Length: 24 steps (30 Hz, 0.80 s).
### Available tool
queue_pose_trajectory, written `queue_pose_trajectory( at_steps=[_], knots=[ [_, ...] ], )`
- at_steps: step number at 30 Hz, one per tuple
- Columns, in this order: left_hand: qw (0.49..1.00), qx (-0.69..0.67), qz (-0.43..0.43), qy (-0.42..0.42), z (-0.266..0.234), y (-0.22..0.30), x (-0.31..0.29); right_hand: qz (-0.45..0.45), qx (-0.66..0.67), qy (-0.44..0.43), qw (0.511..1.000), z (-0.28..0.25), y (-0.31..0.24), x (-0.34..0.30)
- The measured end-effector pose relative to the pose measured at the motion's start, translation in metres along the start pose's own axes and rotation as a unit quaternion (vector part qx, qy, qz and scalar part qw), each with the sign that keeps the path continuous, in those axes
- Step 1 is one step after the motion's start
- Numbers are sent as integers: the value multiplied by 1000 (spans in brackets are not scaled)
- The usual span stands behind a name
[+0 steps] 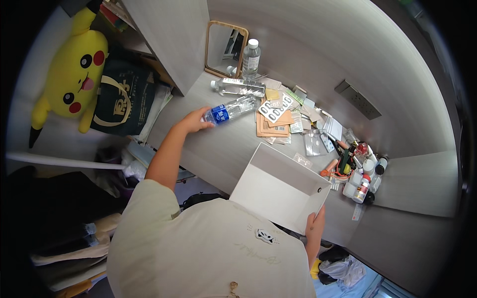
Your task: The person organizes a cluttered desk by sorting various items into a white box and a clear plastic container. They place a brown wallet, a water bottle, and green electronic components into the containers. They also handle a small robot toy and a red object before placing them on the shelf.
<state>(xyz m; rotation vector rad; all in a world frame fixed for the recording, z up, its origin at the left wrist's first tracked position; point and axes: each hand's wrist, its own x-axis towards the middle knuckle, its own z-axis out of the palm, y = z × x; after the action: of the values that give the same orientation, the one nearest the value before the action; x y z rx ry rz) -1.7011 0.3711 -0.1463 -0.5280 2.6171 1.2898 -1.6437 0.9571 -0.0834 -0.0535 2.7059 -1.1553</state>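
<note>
My left hand [197, 120] is closed round one end of a clear plastic bottle with a blue label [221, 114], which lies on its side over the desk. A second clear bottle [239, 87] lies just behind it, and a third clear bottle with a white cap [252, 59] stands upright by the mirror. An open, white rectangular box [278, 191] is tilted at the desk's front edge, against my body, its inside bare. At the box's right corner, my right hand [317, 218] grips its side; most of those fingers are hidden behind the box.
Papers, envelopes and small packets [276, 119] lie along the back of the desk [208, 154]. Small bottles, pens and jars [357, 169] crowd the right. A wood-framed mirror [226, 47] leans at the back. On the left are a yellow plush toy [74, 74] and a dark bag [121, 94].
</note>
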Motion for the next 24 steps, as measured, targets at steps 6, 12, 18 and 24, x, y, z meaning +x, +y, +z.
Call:
queue_pose_trajectory(
  at_steps=[6,12,18,24],
  knots=[
    [983,-2,9,185,-30,28,-23,9,-25,11,1000,6,11,4],
    [912,217,80,338,-113,105,20,24,-5,-9,1000,10,2,12],
    [879,272,40,389,-149,98,83,-10,-5,6,1000,14,7,15],
    [876,295,-105,367,-150,117,113,17,-16,7,1000,14,6,14]
  ],
)
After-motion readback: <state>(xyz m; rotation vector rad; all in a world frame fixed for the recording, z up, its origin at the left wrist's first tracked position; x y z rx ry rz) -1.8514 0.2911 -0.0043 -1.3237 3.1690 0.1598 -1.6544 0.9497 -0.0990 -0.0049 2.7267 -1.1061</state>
